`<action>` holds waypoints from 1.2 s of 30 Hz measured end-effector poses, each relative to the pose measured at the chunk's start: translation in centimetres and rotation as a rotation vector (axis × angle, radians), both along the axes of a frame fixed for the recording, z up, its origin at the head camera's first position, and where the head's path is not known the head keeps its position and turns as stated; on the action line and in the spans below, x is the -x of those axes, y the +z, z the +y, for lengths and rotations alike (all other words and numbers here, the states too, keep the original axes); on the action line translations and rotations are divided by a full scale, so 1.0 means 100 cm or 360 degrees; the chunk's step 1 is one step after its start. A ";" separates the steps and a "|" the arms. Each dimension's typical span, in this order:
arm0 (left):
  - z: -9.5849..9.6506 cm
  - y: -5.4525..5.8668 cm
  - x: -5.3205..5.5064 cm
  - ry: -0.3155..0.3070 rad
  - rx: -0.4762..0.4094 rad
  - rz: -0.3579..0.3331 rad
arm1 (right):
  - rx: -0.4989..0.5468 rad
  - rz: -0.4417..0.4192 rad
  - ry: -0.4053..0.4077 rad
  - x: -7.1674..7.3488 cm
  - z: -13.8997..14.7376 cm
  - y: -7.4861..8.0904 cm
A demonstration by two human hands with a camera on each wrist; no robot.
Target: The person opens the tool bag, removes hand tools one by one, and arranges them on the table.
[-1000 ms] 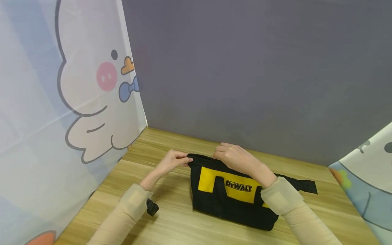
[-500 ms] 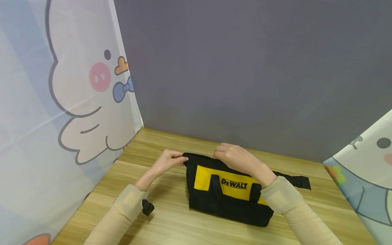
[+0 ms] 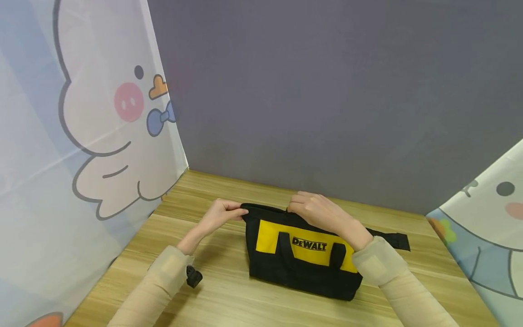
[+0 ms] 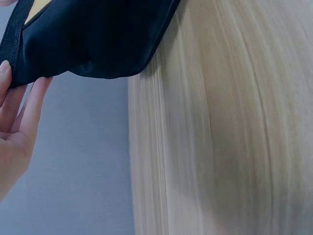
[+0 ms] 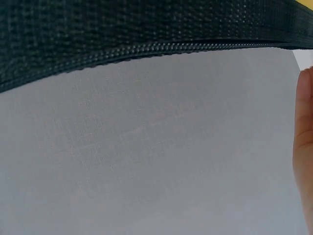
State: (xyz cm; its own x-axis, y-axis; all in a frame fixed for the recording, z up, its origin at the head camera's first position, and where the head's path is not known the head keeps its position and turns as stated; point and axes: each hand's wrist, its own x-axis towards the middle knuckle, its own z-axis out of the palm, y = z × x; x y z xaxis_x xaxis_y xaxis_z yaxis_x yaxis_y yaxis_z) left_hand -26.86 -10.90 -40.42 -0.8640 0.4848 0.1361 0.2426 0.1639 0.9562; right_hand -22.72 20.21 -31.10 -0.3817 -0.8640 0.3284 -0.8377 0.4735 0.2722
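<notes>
A black and yellow DeWalt tool bag (image 3: 302,278) stands on the wooden table, with two black handles on its front. My left hand (image 3: 216,218) pinches the bag's upper left corner between thumb and fingers; the left wrist view shows these fingers (image 4: 33,105) at the black fabric edge. Along the top edge, my right hand (image 3: 316,211) has curled fingers at the zipper (image 5: 161,48). Its fingertips and the zipper pull are hidden in the head view. To the left of that hand a narrow dark gap runs along the bag's top.
A black strap (image 3: 396,240) lies flat behind the bag's right end. Beside the left forearm is a black buckle (image 3: 194,276) on the table (image 3: 220,295). A grey wall (image 3: 310,100) closes the back, and cartoon-printed cloth (image 3: 37,181) hangs at both sides.
My right hand has shifted slightly right along the bag's top edge, away from the left corner. The left hand keeps its pinch there. The whole view has drifted a little.
</notes>
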 end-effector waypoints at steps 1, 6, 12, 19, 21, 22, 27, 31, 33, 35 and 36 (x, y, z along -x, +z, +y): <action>0.000 0.000 0.000 -0.0003 -0.0004 0.0000 | 0.0002 0.0002 0.0003 0.000 0.000 0.000; 0.001 0.001 0.000 -0.0001 -0.0003 0.0002 | -0.0008 0.0013 0.0007 -0.001 0.002 0.001; 0.003 0.000 -0.001 0.0018 0.0010 -0.0015 | 0.0030 0.0004 -0.0016 -0.004 0.010 0.001; 0.001 -0.001 0.000 0.0014 -0.0015 -0.0026 | 0.0018 0.0019 -0.0004 -0.004 0.013 0.000; -0.001 -0.001 -0.001 0.0024 -0.0015 -0.0037 | 0.0022 0.0022 -0.0006 -0.004 0.015 -0.001; -0.002 -0.001 -0.001 0.0029 -0.0014 -0.0043 | 0.0028 0.0018 -0.0008 -0.004 0.016 -0.001; -0.005 -0.001 -0.001 0.0054 0.0013 -0.0049 | 0.0054 -0.0013 -0.0011 -0.005 0.019 -0.002; -0.004 -0.001 -0.001 0.0062 0.0030 -0.0059 | 0.0044 -0.0008 -0.0020 -0.005 0.020 -0.002; -0.003 -0.001 -0.001 0.0060 0.0031 -0.0058 | 0.0030 -0.0004 -0.0048 -0.006 0.023 -0.002; -0.002 -0.001 -0.001 0.0055 0.0026 -0.0054 | 0.0033 -0.0011 -0.0070 -0.008 0.027 -0.002; -0.002 -0.001 -0.001 0.0053 0.0026 -0.0049 | 0.0038 -0.0020 -0.0081 -0.009 0.030 -0.002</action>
